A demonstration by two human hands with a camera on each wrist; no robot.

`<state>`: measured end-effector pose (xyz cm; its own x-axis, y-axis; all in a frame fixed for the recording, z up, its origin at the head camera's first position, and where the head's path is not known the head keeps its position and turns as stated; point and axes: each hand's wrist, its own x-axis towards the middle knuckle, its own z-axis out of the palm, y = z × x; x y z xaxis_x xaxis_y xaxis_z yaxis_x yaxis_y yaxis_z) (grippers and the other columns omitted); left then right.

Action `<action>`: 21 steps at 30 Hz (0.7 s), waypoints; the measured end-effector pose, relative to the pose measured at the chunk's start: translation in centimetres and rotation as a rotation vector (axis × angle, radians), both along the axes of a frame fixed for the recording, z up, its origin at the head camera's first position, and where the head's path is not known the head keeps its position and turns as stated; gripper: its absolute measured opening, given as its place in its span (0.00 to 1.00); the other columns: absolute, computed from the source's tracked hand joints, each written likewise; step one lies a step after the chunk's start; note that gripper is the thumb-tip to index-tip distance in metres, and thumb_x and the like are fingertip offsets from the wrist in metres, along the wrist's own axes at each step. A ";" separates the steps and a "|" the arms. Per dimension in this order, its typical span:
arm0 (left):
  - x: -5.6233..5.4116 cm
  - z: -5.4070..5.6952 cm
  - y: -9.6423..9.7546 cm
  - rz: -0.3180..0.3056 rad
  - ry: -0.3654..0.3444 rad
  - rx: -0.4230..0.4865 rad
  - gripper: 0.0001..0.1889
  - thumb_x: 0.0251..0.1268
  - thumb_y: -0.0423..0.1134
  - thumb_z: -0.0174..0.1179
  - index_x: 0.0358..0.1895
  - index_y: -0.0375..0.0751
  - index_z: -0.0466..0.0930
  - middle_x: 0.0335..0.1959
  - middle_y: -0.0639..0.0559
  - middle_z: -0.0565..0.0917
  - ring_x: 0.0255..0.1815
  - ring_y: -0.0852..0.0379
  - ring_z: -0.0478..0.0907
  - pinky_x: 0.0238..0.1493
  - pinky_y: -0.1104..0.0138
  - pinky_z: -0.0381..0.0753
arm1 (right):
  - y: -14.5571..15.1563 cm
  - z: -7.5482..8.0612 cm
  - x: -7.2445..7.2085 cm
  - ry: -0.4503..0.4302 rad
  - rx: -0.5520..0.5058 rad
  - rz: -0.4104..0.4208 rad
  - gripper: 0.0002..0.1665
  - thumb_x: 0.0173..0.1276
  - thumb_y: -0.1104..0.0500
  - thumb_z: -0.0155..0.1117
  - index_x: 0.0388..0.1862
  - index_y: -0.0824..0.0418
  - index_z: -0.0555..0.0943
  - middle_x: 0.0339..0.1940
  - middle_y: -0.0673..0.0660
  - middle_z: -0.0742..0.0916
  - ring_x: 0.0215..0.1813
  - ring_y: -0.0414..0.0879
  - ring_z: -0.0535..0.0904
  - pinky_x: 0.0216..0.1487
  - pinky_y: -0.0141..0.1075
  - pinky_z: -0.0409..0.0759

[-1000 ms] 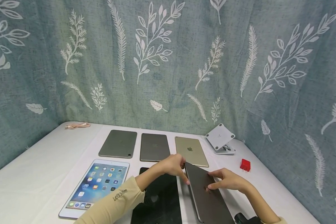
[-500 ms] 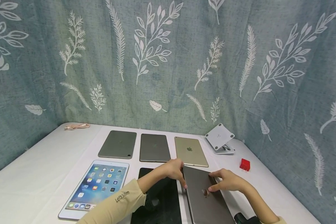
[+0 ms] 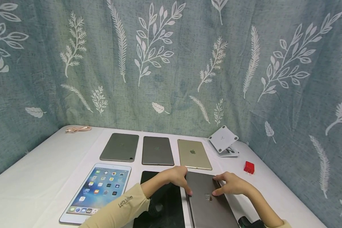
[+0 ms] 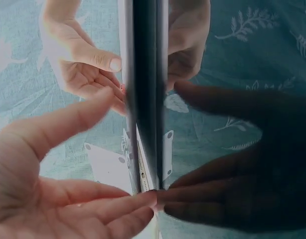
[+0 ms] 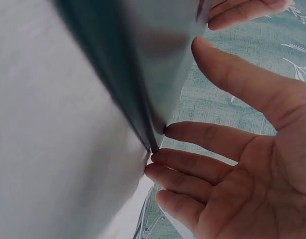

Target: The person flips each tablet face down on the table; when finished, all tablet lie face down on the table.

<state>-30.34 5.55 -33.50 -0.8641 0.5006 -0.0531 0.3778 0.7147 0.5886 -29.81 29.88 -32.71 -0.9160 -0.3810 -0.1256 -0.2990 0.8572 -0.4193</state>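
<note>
In the head view, a large dark grey tablet (image 3: pixel 209 212) lies back side up at the front right, its shiny logo showing. My left hand (image 3: pixel 175 177) grips its left edge near the far corner, thumb along the side. Across from it, my right hand (image 3: pixel 231 183) holds the right edge, thumb over the back. The right wrist view has the fingers (image 5: pixel 193 172) at the tablet's edge close to the white cloth. Just left, under my left forearm, lies a black-screened tablet (image 3: pixel 169 210); it mirrors my left hand (image 4: pixel 68 199) in the left wrist view.
A white tablet (image 3: pixel 102 183) with a lit screen lies at left. Behind stand in a row a green-grey tablet (image 3: pixel 119 147), a grey tablet (image 3: pixel 157 150) and a gold tablet (image 3: pixel 193 154). Farther out are a silver stand (image 3: pixel 223 141), a red charger plug (image 3: pixel 249 167) and a coiled cable (image 3: pixel 78 129).
The dark grey tablet has come down from a tilt to nearly flat, its far edge moving toward me. My left hand has lowered with it; my right hand has barely moved.
</note>
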 end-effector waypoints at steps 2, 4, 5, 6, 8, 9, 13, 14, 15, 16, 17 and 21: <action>0.1 0.1 0.0 -0.023 0.007 -0.034 0.21 0.45 0.44 0.76 0.36 0.37 0.76 0.27 0.55 0.75 0.27 0.61 0.68 0.27 0.70 0.68 | -0.1 0.0 0.0 -0.003 0.009 -0.011 0.33 0.51 0.55 0.75 0.53 0.72 0.80 0.56 0.71 0.82 0.62 0.67 0.73 0.58 0.61 0.71; 0.2 0.2 0.0 -0.046 0.021 -0.060 0.23 0.47 0.46 0.75 0.39 0.36 0.76 0.28 0.55 0.74 0.28 0.62 0.68 0.28 0.70 0.68 | -0.1 0.0 -0.1 -0.007 0.018 -0.020 0.34 0.51 0.54 0.75 0.54 0.73 0.80 0.56 0.71 0.81 0.62 0.67 0.73 0.58 0.62 0.71; 0.3 0.2 0.0 -0.053 0.029 -0.074 0.23 0.47 0.47 0.74 0.40 0.35 0.76 0.29 0.55 0.75 0.28 0.62 0.68 0.28 0.70 0.69 | -0.2 0.0 -0.1 -0.010 0.023 -0.024 0.34 0.51 0.54 0.75 0.54 0.73 0.79 0.57 0.71 0.81 0.62 0.67 0.73 0.58 0.62 0.71; 0.3 0.3 0.0 -0.058 0.038 -0.081 0.24 0.47 0.47 0.74 0.41 0.35 0.77 0.29 0.54 0.76 0.28 0.61 0.70 0.29 0.70 0.70 | -0.2 0.0 -0.1 -0.012 0.028 -0.026 0.34 0.51 0.54 0.75 0.54 0.73 0.79 0.57 0.71 0.81 0.62 0.67 0.73 0.58 0.62 0.71; 0.3 0.4 -0.1 -0.065 0.055 -0.099 0.26 0.48 0.49 0.73 0.45 0.34 0.78 0.34 0.53 0.80 0.33 0.60 0.75 0.33 0.70 0.73 | -0.2 0.0 -0.2 -0.012 0.037 -0.024 0.34 0.52 0.54 0.74 0.54 0.73 0.79 0.57 0.71 0.81 0.62 0.67 0.73 0.57 0.62 0.71; 0.3 0.5 -0.1 -0.066 0.061 -0.110 0.27 0.49 0.50 0.73 0.47 0.34 0.78 0.38 0.52 0.82 0.37 0.59 0.77 0.36 0.70 0.75 | -0.2 0.0 -0.2 -0.010 0.037 -0.019 0.34 0.52 0.54 0.74 0.54 0.73 0.79 0.57 0.71 0.81 0.62 0.67 0.73 0.57 0.61 0.72; 0.3 0.9 -0.2 -0.079 0.115 -0.171 0.29 0.50 0.52 0.71 0.51 0.35 0.79 0.48 0.48 0.84 0.48 0.54 0.81 0.43 0.68 0.79 | -0.3 0.1 -0.2 0.012 0.033 0.008 0.33 0.53 0.53 0.74 0.52 0.74 0.80 0.54 0.71 0.82 0.59 0.65 0.76 0.55 0.59 0.74; 0.3 1.0 -0.4 -0.079 0.131 -0.182 0.30 0.51 0.53 0.71 0.52 0.35 0.79 0.50 0.47 0.84 0.50 0.53 0.81 0.45 0.67 0.79 | -0.4 0.2 -0.2 0.021 0.029 0.015 0.34 0.53 0.53 0.74 0.52 0.75 0.79 0.54 0.71 0.83 0.59 0.65 0.76 0.54 0.58 0.75; 0.3 1.1 -0.6 -0.074 0.147 -0.196 0.30 0.51 0.53 0.71 0.52 0.35 0.79 0.50 0.46 0.83 0.50 0.53 0.81 0.45 0.67 0.80 | -0.5 0.2 -0.2 0.032 0.025 0.023 0.34 0.54 0.52 0.73 0.53 0.76 0.79 0.54 0.71 0.83 0.59 0.65 0.76 0.54 0.58 0.75; 0.3 1.2 -0.9 -0.069 0.161 -0.207 0.30 0.50 0.53 0.71 0.51 0.34 0.80 0.50 0.46 0.83 0.50 0.52 0.81 0.45 0.66 0.80 | -0.6 0.3 -0.2 0.043 0.020 0.026 0.35 0.55 0.52 0.73 0.53 0.76 0.78 0.55 0.71 0.82 0.60 0.66 0.75 0.54 0.58 0.75; 0.3 1.2 -1.2 -0.062 0.173 -0.214 0.30 0.50 0.52 0.72 0.51 0.34 0.80 0.50 0.45 0.83 0.50 0.50 0.81 0.46 0.64 0.81 | -0.7 0.3 -0.2 0.053 0.015 0.031 0.36 0.55 0.51 0.72 0.54 0.76 0.77 0.55 0.71 0.82 0.60 0.66 0.75 0.54 0.59 0.75; 0.3 1.7 -3.2 -0.019 0.188 -0.246 0.32 0.48 0.50 0.73 0.54 0.33 0.78 0.52 0.44 0.82 0.55 0.47 0.79 0.52 0.59 0.80 | -1.9 0.9 -0.4 0.063 -0.013 0.051 0.39 0.58 0.49 0.70 0.59 0.76 0.74 0.59 0.71 0.80 0.63 0.68 0.72 0.56 0.61 0.73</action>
<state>-30.07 2.36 -31.81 -0.8610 0.5083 -0.0150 0.4780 0.8191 0.3171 -30.17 28.02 -31.82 -0.9012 -0.4288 -0.0636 -0.3683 0.8348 -0.4091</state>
